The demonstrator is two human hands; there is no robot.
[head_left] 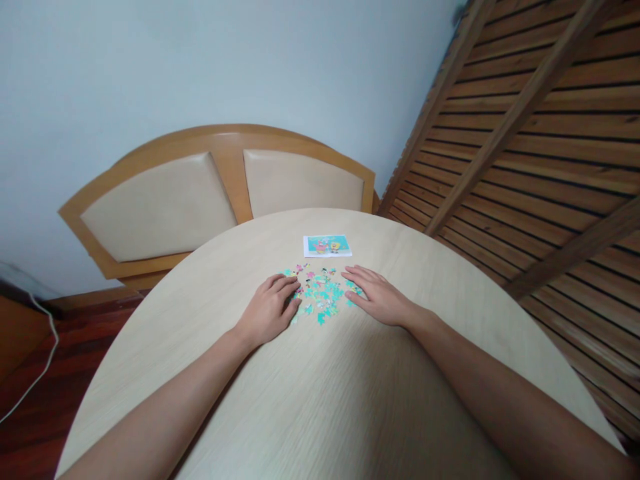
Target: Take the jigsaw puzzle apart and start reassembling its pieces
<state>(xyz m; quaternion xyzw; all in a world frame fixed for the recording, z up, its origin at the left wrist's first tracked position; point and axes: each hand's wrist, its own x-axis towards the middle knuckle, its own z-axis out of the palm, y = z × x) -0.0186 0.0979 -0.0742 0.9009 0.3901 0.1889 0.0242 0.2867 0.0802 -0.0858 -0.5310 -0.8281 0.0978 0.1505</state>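
Loose jigsaw puzzle pieces (325, 293), mostly turquoise with some pink and dark ones, lie in a scattered heap on the round table (280, 413). At the left edge of the heap rests my left hand (271, 308), palm down with fingers stretched, covering a few pieces. My right hand (376, 296) lies at the right edge, fingers extended towards the heap and touching or nearly touching pieces. Neither hand holds anything. Just beyond the heap is a reference picture (327, 246) on white-edged paper, with a pink and a yellow cartoon figure on turquoise.
A wooden headboard (227, 173) with two cream panels stands behind the table against a pale wall (200, 67). Wooden slats (540, 147) rise on the right. At the far left a white cable (50, 347) hangs over the dark red floor (65, 400).
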